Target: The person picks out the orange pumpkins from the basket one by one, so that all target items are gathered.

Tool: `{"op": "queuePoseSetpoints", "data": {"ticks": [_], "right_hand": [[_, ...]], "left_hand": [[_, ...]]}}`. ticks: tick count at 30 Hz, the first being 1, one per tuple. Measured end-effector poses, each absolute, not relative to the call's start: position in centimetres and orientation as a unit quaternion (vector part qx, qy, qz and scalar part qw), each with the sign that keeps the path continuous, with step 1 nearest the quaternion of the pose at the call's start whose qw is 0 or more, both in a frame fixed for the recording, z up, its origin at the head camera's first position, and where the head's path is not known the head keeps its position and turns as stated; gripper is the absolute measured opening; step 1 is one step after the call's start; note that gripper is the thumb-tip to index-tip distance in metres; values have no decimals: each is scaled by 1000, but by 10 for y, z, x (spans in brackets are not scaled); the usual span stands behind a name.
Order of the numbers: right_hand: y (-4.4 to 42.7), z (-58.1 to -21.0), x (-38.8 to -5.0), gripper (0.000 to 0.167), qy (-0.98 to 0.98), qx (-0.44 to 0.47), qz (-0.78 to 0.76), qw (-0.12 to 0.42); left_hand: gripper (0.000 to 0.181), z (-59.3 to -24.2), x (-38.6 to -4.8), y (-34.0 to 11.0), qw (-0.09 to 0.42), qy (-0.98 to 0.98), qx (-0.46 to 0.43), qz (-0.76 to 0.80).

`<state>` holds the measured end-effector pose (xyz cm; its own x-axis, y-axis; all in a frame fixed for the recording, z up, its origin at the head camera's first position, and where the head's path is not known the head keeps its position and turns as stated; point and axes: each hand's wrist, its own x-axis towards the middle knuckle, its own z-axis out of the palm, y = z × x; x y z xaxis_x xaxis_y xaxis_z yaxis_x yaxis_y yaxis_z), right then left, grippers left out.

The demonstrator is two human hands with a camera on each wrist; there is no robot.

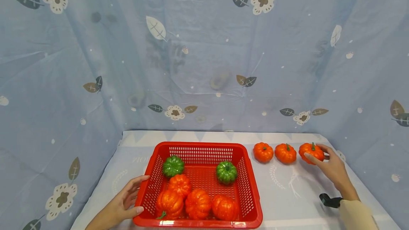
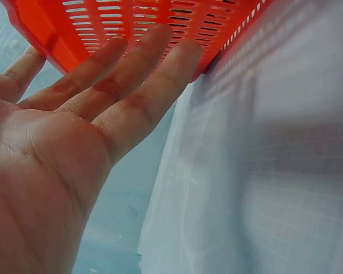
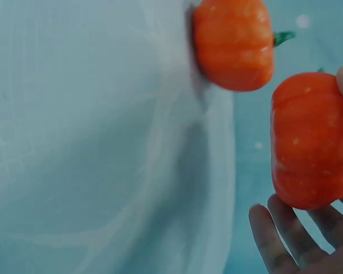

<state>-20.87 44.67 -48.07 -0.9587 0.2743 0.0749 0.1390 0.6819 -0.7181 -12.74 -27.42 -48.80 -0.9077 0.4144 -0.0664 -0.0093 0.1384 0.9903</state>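
Note:
A small orange pumpkin (image 1: 309, 153) with a green stem is gripped between the thumb and fingers of my right hand (image 1: 332, 168). In the right wrist view, this pumpkin (image 3: 311, 140) hangs a little above the table. Two more orange pumpkins, a middle one (image 1: 285, 153) and a left one (image 1: 263, 152), sit in line beside it. My left hand (image 1: 119, 201) touches the left side of a red plastic basket (image 1: 198, 223), its fingers (image 2: 143, 105) extended along the slotted wall. Inside lie several orange pumpkins (image 1: 198, 204) and two green ones, at left (image 1: 173, 166) and right (image 1: 226, 172).
The basket stands on a table covered by a pale patterned cloth (image 1: 284, 205). Blue curtains (image 1: 204, 52) with flowers and leaves enclose the back and both sides. A black strap piece (image 1: 330, 200) is at my right wrist, by the cream sleeve (image 1: 356, 215).

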Motion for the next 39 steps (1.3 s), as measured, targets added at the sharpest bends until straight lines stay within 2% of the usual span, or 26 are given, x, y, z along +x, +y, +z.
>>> {"op": "queuePoseSetpoints", "data": {"ticks": [10, 17, 24, 29, 35, 39], "right_hand": [[459, -497, -226, 104, -907, -173, 379, 52], [460, -503, -233, 108, -901, -186, 390, 37], [460, -505, -236, 117, -894, -191, 405, -3], [459, -507, -236, 118, -890, -184, 416, 7], [456, -498, -231, 105, -902, -152, 402, 32], [450, -486, -231, 99, -906, -135, 395, 69]], "left_hand": [[78, -490, -128, -276, 174, 730, 127, 648], [81, -490, -126, -274, 171, 740, 110, 641], [82, -487, -124, -274, 171, 741, 101, 641], [80, -486, -125, -274, 172, 739, 113, 641], [78, -486, -126, -273, 171, 736, 129, 642], [78, -487, -127, -273, 171, 733, 133, 645]]}}
